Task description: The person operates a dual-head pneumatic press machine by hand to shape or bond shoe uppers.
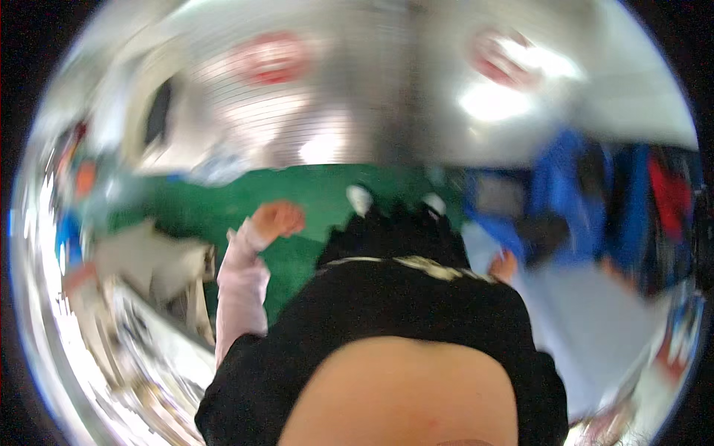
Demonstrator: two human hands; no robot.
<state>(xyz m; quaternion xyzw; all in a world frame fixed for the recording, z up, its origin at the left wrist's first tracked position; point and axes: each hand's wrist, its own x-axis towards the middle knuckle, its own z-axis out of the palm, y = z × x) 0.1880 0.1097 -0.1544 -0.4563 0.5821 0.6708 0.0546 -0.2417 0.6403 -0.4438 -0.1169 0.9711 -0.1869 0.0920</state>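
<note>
My left hand [279, 219] hangs in front of me on the left, below a pale pink sleeve. Its fingers are curled in loosely, and nothing shows in them. Green floor [245, 195] lies beneath it. On the right, my right hand [503, 265] is low beside my body, only partly in view and blurred. It is close to the edge of a pale blue surface [587, 327]; whether it touches that edge I cannot tell. Its fingers are too smeared to read.
Ahead stand large silvery panels [357, 97] with red round marks. Open cardboard boxes [145, 256] are at the left, with a crumpled clear plastic bag [217, 169] beyond them. Blue containers [569, 189] and a dark item [544, 236] are on the right. Motion blurs much of the view.
</note>
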